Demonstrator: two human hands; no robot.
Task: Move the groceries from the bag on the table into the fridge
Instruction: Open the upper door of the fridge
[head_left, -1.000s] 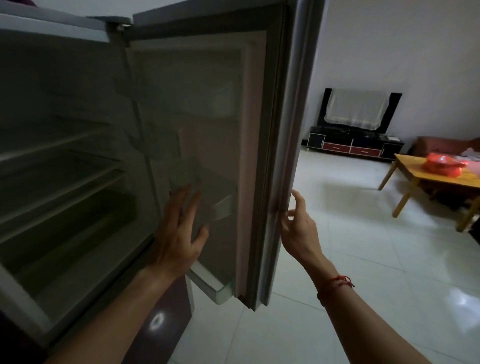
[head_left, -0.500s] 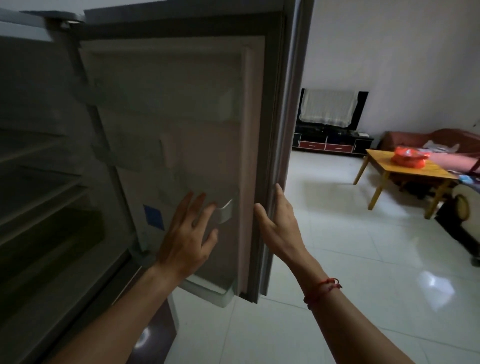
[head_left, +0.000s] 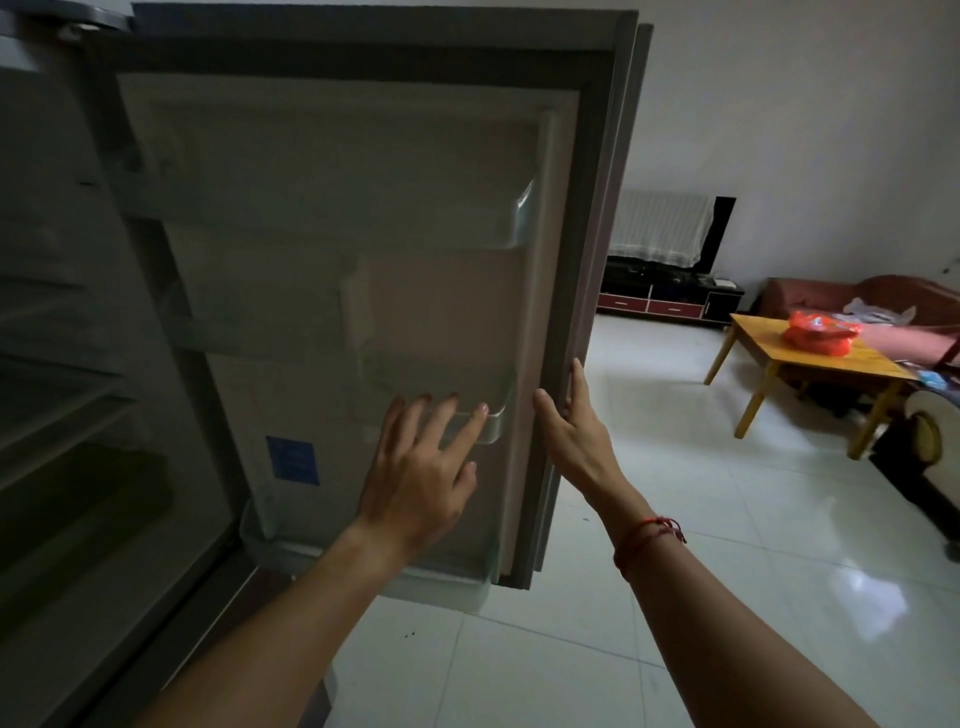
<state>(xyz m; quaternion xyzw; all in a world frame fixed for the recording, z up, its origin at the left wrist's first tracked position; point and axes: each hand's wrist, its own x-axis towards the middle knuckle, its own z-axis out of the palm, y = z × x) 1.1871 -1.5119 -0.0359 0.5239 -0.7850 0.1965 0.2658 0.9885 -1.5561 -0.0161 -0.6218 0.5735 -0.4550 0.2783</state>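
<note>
The fridge door stands wide open in front of me, its inner side with clear door shelves facing me. My left hand is spread flat, fingers straight, against the inner side near a clear shelf. My right hand lies with straight fingers along the door's outer edge, thumb on the inner rim. The fridge's dark interior shelves show at the left and look bare. The red grocery bag sits on the wooden table across the room at the right.
A shiny white tiled floor stretches between the fridge and the table. A sofa stands behind the table, a dark TV stand against the far wall. A dark chair or furniture piece is at the right edge.
The view has turned right, away from the fridge interior toward the door and the room. The door faces me more squarely, and both hands stay on it.
</note>
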